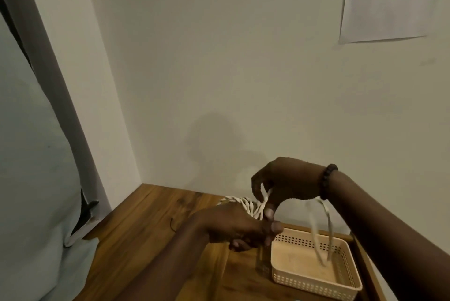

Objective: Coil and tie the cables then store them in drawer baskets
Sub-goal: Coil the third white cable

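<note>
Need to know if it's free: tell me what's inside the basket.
The basket shows a bare floor, with only a blurred loose cable loop dangling into it from the right hand. The near wall hides the front strip of the floor.

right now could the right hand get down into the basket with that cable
Probably yes. The right hand pinches the white cable just above and left of the open-topped basket; nothing blocks the drop, though the left hand also grips the coil.

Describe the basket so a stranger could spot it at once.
Look at the wooden surface below the white wall. At its right end, under the right hand, sits the basket: shallow, rectangular, peach plastic, with perforated sides.
</note>
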